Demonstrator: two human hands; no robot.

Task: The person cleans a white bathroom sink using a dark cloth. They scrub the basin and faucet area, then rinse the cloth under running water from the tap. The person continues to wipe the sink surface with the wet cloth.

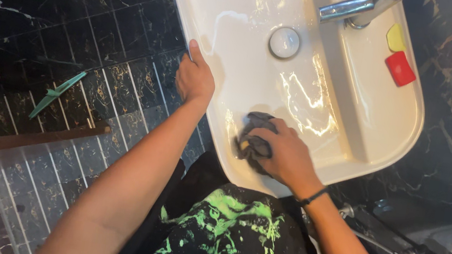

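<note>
Wiping the basin is the step in hand, to judge from the head view: the right hand presses a dark grey cloth against the near inner wall of the white sink, just inside the rim. Its fingers are clenched over the bunched cloth, knuckles up, the wrist with a dark band angled in from the near right. The left hand rests on the sink's left rim, fingers released and laid flat along the edge, thumb toward the bowl, the forearm running straight from the near left as a brace.

My guess is that the next stroke calls for keeping pressure on the cloth while sweeping along the curved wall toward the round drain plug, which lies farther in. A chrome tap stands at the far side, with a red block and a yellow piece on the ledge to its right. A green tool lies on the dark tiled floor, far left.
</note>
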